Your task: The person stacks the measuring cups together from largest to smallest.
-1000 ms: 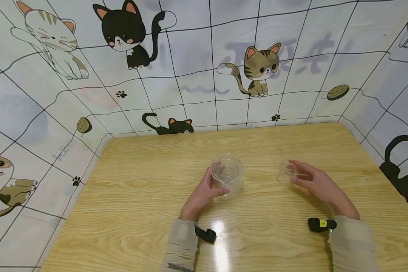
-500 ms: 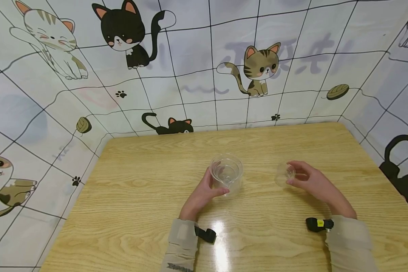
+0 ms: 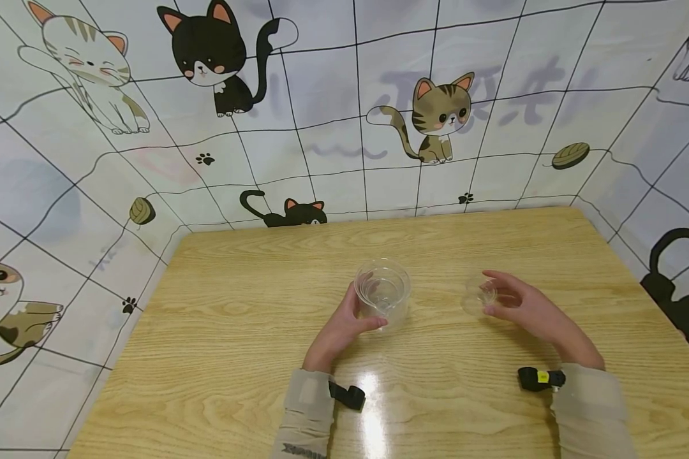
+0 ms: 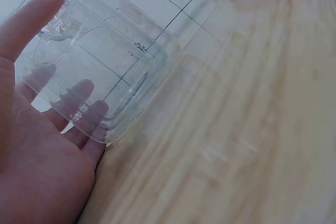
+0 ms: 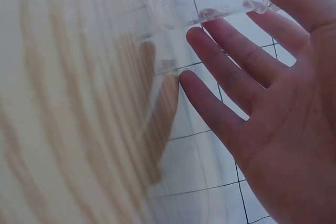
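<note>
In the head view my left hand point(image 3: 344, 325) holds a wide clear cup point(image 3: 393, 312) that stands upright on the table, thumb on the near side. The left wrist view shows the fingers curving along the far side of this cup point(image 4: 121, 72), seen through its wall. To the right, my right hand point(image 3: 525, 306) is at a small clear cup point(image 3: 474, 298), its thumb and fingers spread on either side. Through the right wrist camera, the fingers point(image 5: 226, 77) look nearly straight beside the small cup point(image 5: 210, 3); whether they touch it is hard to tell.
Both cups stand on a light wooden table point(image 3: 235, 357), with a gap between them. White cloth walls point(image 3: 333, 127) printed with cats and grid lines enclose the back and sides. Black wrist straps point(image 3: 349, 396) sit by both cuffs.
My right hand has shifted slightly left with the small cup, and its thumb and fingers now stand wider apart around it. The left hand and the wide cup have not moved.
</note>
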Demonstrator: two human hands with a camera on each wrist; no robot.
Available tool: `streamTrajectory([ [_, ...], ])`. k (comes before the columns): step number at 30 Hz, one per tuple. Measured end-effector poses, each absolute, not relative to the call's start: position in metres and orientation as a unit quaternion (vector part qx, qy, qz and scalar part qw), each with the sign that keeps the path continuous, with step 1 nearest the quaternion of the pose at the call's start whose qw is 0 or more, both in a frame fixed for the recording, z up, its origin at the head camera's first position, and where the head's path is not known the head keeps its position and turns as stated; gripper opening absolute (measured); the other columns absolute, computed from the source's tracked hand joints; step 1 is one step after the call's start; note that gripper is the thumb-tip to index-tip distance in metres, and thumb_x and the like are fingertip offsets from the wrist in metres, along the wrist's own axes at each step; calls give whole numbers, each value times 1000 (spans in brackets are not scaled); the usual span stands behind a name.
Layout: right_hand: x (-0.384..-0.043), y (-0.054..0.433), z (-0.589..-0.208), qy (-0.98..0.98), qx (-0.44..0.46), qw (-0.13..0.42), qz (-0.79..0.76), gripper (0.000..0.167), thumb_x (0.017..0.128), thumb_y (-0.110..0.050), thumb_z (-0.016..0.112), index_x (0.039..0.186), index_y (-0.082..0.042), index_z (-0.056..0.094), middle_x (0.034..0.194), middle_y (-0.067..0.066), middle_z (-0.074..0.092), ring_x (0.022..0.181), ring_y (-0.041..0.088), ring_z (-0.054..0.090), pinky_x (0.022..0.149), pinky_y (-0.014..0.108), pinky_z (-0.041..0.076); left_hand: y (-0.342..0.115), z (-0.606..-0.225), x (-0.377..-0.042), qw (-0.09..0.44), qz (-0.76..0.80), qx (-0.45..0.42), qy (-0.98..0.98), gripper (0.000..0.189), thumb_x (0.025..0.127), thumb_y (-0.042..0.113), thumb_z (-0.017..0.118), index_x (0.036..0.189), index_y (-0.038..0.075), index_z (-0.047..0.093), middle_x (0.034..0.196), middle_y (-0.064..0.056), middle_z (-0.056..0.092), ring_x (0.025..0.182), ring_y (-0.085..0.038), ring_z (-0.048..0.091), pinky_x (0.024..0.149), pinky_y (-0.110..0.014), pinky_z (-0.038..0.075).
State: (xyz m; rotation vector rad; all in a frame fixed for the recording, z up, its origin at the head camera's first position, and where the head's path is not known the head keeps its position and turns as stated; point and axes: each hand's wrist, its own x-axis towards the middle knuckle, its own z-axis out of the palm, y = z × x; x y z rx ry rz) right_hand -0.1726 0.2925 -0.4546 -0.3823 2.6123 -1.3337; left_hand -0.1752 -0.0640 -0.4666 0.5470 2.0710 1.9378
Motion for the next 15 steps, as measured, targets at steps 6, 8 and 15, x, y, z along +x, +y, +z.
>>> streamTrajectory([
  [6, -171, 297, -457, 882, -143, 93, -439, 63, 85, -30, 60, 139, -17, 30, 124, 14, 46, 115, 36, 42, 89, 53, 36, -64, -454, -171, 133, 665, 194, 709, 88, 73, 13, 73, 141, 28, 17, 141, 5, 29, 132, -11, 18, 106, -38, 12],
  [8, -171, 298, -457, 882, -144, 92, -440, 61, 86, -30, 59, 139, -15, 32, 123, 14, 46, 115, 36, 42, 89, 52, 37, -63, -455, -171, 131, 665, 196, 709, 88, 74, 12, 72, 141, 27, 17, 141, 4, 29, 132, -12, 18, 106, -39, 12],
  [15, -172, 296, -457, 883, -139, 90, -438, 61, 86, -35, 57, 137, -13, 34, 132, 14, 42, 117, 33, 40, 89, 47, 39, -63, -455, -171, 133, 670, 183, 707, 89, 72, 13, 74, 140, 28, 19, 140, 7, 30, 131, -8, 18, 106, -37, 11],
])
